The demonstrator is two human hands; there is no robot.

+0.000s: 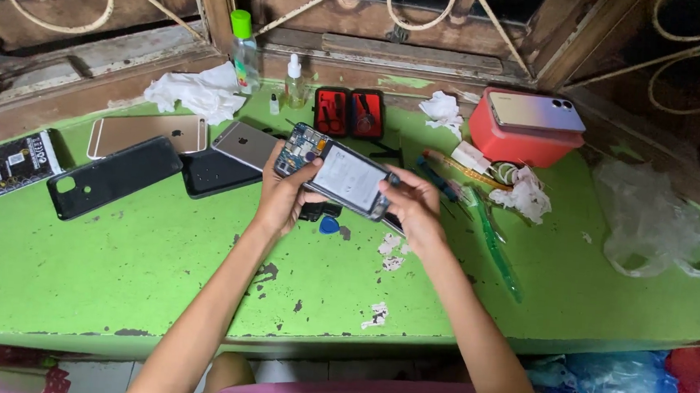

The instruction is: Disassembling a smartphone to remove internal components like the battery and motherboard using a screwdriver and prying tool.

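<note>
Both my hands hold an opened phone (337, 173) above a worn green table (119, 263). Its back cover is off, so the circuit board and a pale battery show. My left hand (284, 191) grips the phone's left end with the thumb over the board. My right hand (411, 202) pinches the right end. A blue pick (329, 225) lies on the table just below the phone.
To the left lie a black phone case (114, 176), a gold phone (147, 134), a grey phone (245, 144) and a black back cover (215, 174). Behind stand two small bottles (245, 51), a red-black tool case (349, 111), white tissues (194, 91). A red box (524, 138) carries another phone; a clear bag (652, 223) lies right.
</note>
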